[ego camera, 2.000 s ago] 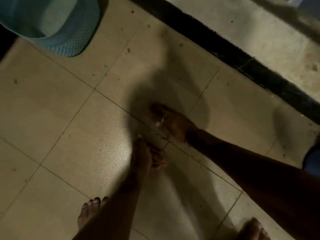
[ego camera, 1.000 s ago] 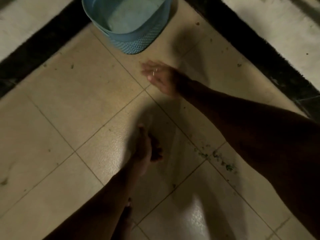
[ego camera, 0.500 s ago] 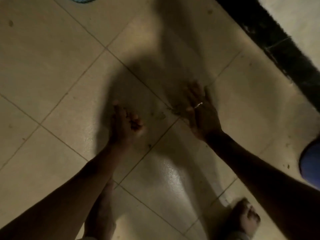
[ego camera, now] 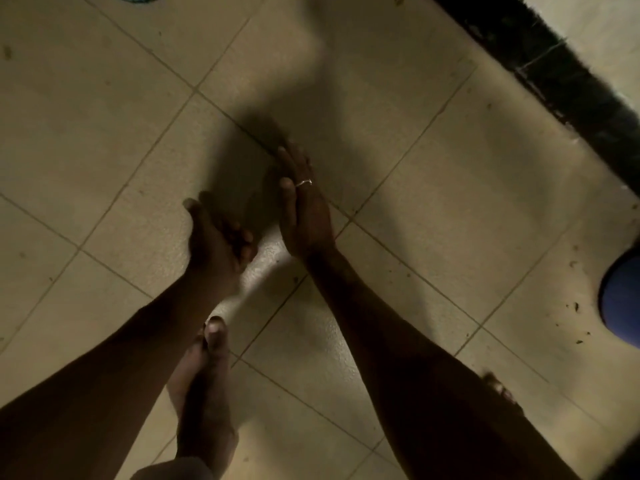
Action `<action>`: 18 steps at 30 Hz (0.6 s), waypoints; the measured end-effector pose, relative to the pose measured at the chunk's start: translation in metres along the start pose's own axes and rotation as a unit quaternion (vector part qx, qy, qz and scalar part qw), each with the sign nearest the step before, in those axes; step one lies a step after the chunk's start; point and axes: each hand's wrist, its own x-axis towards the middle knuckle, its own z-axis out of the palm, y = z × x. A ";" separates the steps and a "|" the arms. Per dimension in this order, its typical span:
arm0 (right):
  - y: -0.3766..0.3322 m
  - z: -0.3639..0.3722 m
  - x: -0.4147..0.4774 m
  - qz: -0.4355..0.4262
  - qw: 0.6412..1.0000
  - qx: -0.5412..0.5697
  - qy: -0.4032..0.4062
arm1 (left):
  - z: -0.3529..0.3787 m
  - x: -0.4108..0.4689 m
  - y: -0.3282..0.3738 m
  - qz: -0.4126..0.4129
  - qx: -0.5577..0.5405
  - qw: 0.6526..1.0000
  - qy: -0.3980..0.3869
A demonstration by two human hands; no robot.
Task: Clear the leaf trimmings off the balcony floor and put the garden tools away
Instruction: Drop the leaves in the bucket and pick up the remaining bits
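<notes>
Desk: Beige tiled balcony floor [ego camera: 433,202], dim light. Seen where, the leaf trimmings [ego camera: 575,307]?

Photographer: Scattered as dark flecks far to the right, just beside a blue object [ego camera: 620,299] at the frame's edge — well apart from both hands. Nothing certain in the shadow between the palms.

Desk: Hands?

Photographer: Right hand [ego camera: 304,209] flat and unclenched, on edge over a grout line, fingers straight, ring showing. Left hand [ego camera: 214,244] curled into a cup facing it; holding anything or not, cannot tell.

Desk: Next move, likely?

Photographer: Probably a sweep rightward for those flecks — nearer the right hand, so that arm's reach.
</notes>
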 end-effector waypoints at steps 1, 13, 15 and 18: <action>0.000 -0.005 -0.002 0.011 1.000 0.021 0.016 | -0.003 -0.004 0.000 0.002 -0.014 1.000 0.009; 0.008 -0.001 -0.025 0.017 0.998 -0.052 0.029 | -0.033 -0.029 -0.038 -0.003 0.042 0.999 0.018; -0.006 0.013 -0.017 0.018 0.999 -0.030 -0.002 | -0.029 -0.029 -0.038 -0.014 0.053 0.999 -0.005; -0.014 0.006 -0.016 0.025 0.999 0.035 0.020 | -0.025 -0.028 -0.038 -0.017 0.023 0.999 -0.027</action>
